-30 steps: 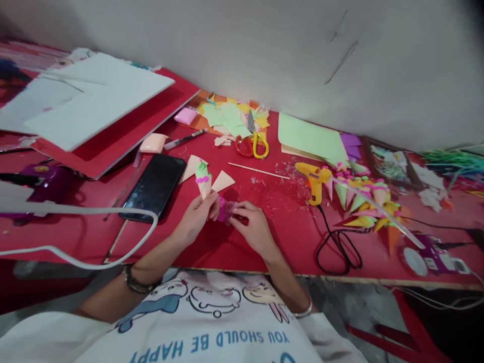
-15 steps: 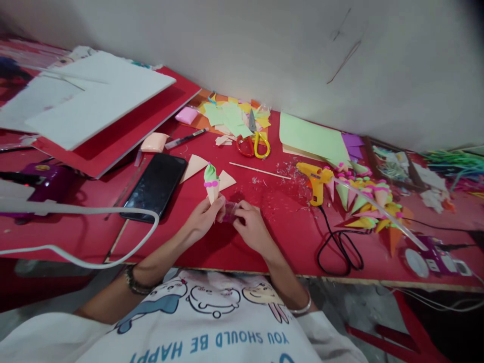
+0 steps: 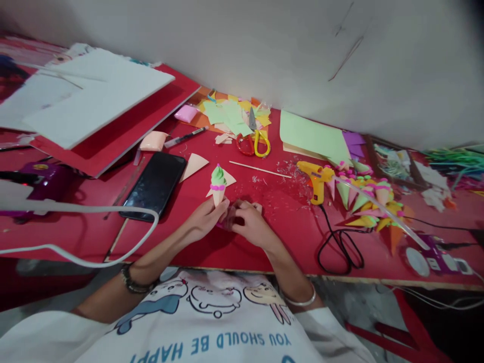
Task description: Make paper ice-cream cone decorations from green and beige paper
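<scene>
- Left hand (image 3: 207, 218) pinches the cone (image 3: 218, 195) low; its green top (image 3: 218, 176) pokes out past the fingers, on the far side.
- Right hand (image 3: 252, 225) curls nearby; can't tell if pinching.

Dim indoor light, faint reflections on the black phone (image 3: 156, 184), dark upper right corner, stretched, soft edges

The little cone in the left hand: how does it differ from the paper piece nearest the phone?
The cone has a rolled shape, while the paper piece lies flat on the red table. The cone carries a green swirl and pink trim; the paper piece is plain. The cone is held swirl end up in the left hand, whereas the paper piece rests beside the phone. Both show a pale, peach-like colour.
</scene>
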Available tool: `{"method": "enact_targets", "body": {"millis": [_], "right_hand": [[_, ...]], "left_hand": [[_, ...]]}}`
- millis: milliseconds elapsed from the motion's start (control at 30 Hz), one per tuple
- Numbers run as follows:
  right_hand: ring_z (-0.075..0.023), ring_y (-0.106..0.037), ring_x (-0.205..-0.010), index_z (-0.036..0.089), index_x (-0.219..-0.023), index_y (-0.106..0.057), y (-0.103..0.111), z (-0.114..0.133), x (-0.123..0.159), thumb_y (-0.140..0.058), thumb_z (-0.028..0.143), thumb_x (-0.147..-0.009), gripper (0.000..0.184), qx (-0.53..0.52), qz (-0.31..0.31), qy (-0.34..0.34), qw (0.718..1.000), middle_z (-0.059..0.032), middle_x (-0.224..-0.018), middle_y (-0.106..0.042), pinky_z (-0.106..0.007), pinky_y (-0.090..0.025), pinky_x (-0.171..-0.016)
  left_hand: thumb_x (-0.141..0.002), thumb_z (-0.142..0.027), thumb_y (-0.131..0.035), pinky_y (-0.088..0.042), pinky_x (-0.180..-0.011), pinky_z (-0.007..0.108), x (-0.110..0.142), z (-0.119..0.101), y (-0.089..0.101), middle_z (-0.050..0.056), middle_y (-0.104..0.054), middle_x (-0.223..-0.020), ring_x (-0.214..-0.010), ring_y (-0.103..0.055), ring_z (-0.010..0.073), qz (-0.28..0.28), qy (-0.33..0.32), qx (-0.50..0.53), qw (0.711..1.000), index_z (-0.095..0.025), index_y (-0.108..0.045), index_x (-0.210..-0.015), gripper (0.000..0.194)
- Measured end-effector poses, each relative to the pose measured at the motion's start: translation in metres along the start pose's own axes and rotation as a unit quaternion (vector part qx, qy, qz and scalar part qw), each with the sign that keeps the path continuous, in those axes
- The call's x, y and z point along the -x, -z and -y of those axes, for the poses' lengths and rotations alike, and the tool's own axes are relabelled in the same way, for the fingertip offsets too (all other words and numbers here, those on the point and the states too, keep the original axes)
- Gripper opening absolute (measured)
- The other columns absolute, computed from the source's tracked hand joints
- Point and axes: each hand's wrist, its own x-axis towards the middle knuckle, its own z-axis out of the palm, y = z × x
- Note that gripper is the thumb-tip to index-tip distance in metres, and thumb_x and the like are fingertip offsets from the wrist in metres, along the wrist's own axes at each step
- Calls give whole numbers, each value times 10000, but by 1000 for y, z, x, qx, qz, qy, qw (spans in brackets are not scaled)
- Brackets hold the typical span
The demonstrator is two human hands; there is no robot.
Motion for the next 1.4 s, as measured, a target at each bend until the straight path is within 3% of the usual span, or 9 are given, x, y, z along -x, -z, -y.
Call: {"method": "enact_targets", "body": {"millis": [367,467,567,667,767,867,967,1200,1400], "right_hand": [[-191,-442,-955,222,-782,-633,3,-1,1,-578,191,-697,106,51,28,45,997,-20,-966,-544,-350,-209,-794],[-179,-455,-941,215,-817,-614,9,-3,4,-549,188,-731,112,5,36,67,997,-21,-930,-548,-361,-231,-829],[-152,-477,-888,205,-819,-593,16,-6,6,-508,225,-774,98,-108,36,69,991,-9,-861,-557,-345,-274,-848],[-126,-502,-796,201,-782,-580,21,-9,10,-476,272,-793,126,-270,25,37,962,5,-792,-556,-291,-353,-789],[-108,-519,-712,206,-821,-588,21,-14,14,-470,312,-792,162,-411,-30,-35,910,13,-757,-574,-244,-399,-696],[-107,-537,-696,201,-835,-623,18,-20,17,-475,340,-785,210,-478,-107,-75,869,-3,-761,-611,-238,-415,-685],[-108,-557,-696,197,-782,-642,15,-23,19,-541,308,-745,154,-502,-150,-83,848,-7,-741,-631,-234,-428,-688],[-97,-586,-643,190,-725,-604,14,-17,23,-640,242,-652,97,-496,-156,-109,847,8,-714,-641,-220,-453,-630],[-96,-573,-692,185,-742,-573,16,-14,22,-660,203,-611,158,-409,-194,-92,887,17,-722,-607,-211,-447,-665]], "left_hand": [[-799,-332,-360,-299,-488,197,1,3,-2,-38,-364,-580,-527,-337,83,-11,-25,-51,998,-165,-385,-626,242],[-805,-336,-348,-310,-516,207,2,0,-3,-36,-380,-583,-540,-359,89,-2,-24,-62,998,-166,-386,-627,249],[-812,-337,-332,-319,-541,217,1,-1,-3,-34,-388,-584,-553,-374,95,4,-23,-61,998,-166,-386,-631,255],[-811,-337,-341,-312,-543,217,1,0,-4,-37,-374,-590,-558,-362,94,-9,-23,-60,998,-165,-391,-643,245],[-814,-341,-347,-303,-537,216,1,2,-4,-39,-376,-591,-560,-360,93,-22,-16,-64,998,-165,-395,-652,243],[-823,-362,-328,-304,-537,219,1,5,-6,-40,-391,-577,-547,-371,91,-23,-12,-58,998,-165,-388,-636,279],[-823,-371,-325,-307,-541,223,1,6,-6,-38,-401,-573,-543,-376,90,-26,-20,-55,998,-162,-392,-625,295],[-811,-377,-342,-308,-525,225,0,6,-6,-38,-399,-564,-533,-377,91,-26,-14,-49,998,-165,-389,-629,283],[-811,-379,-345,-318,-533,222,0,9,-7,-37,-404,-573,-541,-386,91,-28,-15,-34,999,-163,-400,-654,273]]}}
